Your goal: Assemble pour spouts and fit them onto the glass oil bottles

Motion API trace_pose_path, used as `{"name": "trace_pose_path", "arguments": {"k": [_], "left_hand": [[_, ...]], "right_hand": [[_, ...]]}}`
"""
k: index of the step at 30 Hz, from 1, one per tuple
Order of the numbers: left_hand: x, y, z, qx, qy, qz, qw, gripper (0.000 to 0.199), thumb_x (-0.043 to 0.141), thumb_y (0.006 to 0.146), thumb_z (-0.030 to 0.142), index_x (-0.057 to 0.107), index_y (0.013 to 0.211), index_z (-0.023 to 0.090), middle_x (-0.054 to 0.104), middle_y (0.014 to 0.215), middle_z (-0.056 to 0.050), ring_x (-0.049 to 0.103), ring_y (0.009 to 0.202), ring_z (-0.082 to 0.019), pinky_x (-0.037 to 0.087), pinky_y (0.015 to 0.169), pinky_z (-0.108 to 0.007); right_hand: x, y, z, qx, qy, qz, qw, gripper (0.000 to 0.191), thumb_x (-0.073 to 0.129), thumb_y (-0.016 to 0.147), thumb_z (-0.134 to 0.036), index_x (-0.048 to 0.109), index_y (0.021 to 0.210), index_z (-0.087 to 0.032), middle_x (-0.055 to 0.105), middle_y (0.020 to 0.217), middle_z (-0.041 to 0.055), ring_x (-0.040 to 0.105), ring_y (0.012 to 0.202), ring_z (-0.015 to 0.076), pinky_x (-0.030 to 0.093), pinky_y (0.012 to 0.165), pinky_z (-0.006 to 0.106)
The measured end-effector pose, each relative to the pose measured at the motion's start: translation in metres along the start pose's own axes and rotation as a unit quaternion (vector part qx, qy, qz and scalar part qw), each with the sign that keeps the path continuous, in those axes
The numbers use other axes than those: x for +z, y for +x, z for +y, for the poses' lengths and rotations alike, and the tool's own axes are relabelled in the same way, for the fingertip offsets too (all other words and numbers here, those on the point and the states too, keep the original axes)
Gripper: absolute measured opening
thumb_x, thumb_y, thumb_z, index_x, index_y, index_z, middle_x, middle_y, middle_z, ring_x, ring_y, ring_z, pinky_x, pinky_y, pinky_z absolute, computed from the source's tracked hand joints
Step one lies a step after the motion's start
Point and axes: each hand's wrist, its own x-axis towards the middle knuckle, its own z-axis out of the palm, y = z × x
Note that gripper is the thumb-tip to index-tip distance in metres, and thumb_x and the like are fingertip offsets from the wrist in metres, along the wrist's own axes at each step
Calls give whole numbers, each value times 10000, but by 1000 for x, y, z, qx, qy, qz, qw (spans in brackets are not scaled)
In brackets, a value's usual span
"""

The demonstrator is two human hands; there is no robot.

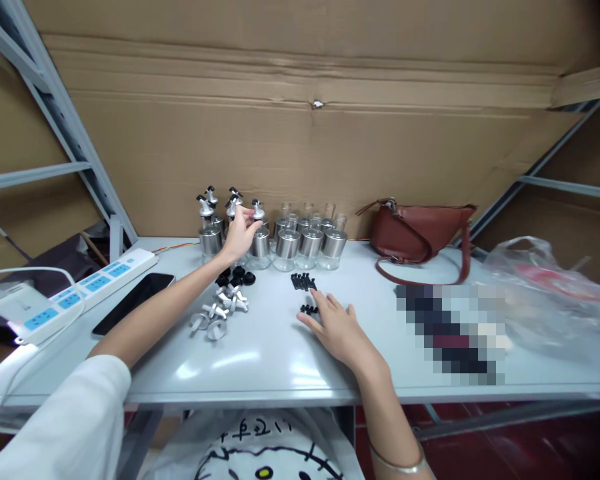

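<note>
From where I sit, I see my left hand (241, 233) pinching the silver top (257, 209) of a bottle (260, 245) with its thumb and fingers. The bottle stands up on the tabletop (275, 340), near the brown cardboard (290, 153). More bottles with silver and black tops (205, 208) stand to the left of it, partly behind my hand. To its right is a bunch of glass bottles (311, 244) with shiny metal bands and clear necks.

My right hand (340, 330) is open, palm down, with its fingers spread. Its fingertips are right by the small black bits (309, 309) and the little black sticks (303, 281). I can't tell if they touch.

Black caps (249, 278) and a pile of silver parts (235, 299) lie near my left arm. Farther left are a black phone (134, 303) and a white power strip (85, 293) with blue socket squares. On the right are a brown bag (420, 233) and a clear plastic bag (550, 287) with some red on it.

The white shirt (275, 453) has black writing and a drawn face with a yellow spot. The writing is partly cut off and I can't read it. I can't read any words on the bottles either.
</note>
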Motion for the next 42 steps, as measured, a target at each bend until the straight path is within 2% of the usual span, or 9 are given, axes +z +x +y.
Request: {"name": "trace_pose_path", "arguments": {"k": [5,11,15,19,21,24,27,35,42], "left_hand": [[-1,3,1,-5,6,-40,999,250,562,801,118,405,988,173,632,982,-79,671,963,-191,499,943,-391],[-22,-18,19,-5,8,-75,997,374,553,784,104,438,1132,179,598,1246,-145,559,1247,-237,430,1068,-440],[-55,-55,36,71,74,-61,993,258,518,871,206,511,1127,179,634,1218,-123,599,1182,-230,490,998,-401],[-85,-87,41,115,201,-79,970,171,481,916,249,610,1001,175,690,1020,-86,654,967,-209,525,886,-351],[-93,-96,38,113,240,-147,953,192,460,932,255,619,1008,179,690,1006,-82,649,940,-206,522,873,-350],[-95,-102,30,124,257,-285,915,229,426,950,226,633,1035,175,682,1067,-97,632,1010,-209,505,910,-356],[-91,-107,26,167,276,-354,878,279,388,956,170,657,1028,166,678,1104,-117,621,1040,-208,491,915,-357],[-89,-113,43,227,293,-375,850,196,551,881,247,694,976,151,698,1077,-141,606,1091,-278,479,950,-445],[-89,-112,45,226,274,-367,860,181,586,894,296,708,934,169,707,1079,-132,600,1119,-262,488,962,-434]], "right_hand": [[-2,4,0,8,-13,-12,1000,607,400,962,-440,341,1481,-133,318,1553,183,272,1445,375,250,1112,652],[3,-18,-4,-4,21,10,1000,700,451,949,-428,226,1523,-98,130,1595,207,176,1470,352,260,1144,597],[13,-43,-21,-146,79,48,985,636,456,960,-404,243,1527,-210,178,1603,128,156,1481,290,241,1169,580],[24,-55,-49,-250,102,-41,962,654,537,935,-384,267,1517,-262,234,1592,65,183,1480,248,274,1184,507],[29,-54,-59,-251,86,-74,961,644,553,927,-378,308,1504,-231,247,1583,76,196,1478,254,265,1188,510],[34,-50,-66,-248,50,-90,963,588,534,935,-404,409,1457,-162,299,1558,120,242,1467,273,223,1199,532],[35,-48,-64,-257,42,-85,962,563,521,940,-417,448,1433,-155,317,1552,128,266,1460,274,225,1200,533],[39,-49,-60,-267,47,-68,960,529,531,936,-412,485,1404,-171,358,1541,123,290,1454,266,246,1196,532],[39,-49,-59,-269,62,-60,959,512,552,928,-389,500,1389,-172,381,1531,126,311,1447,264,257,1194,529]]}}
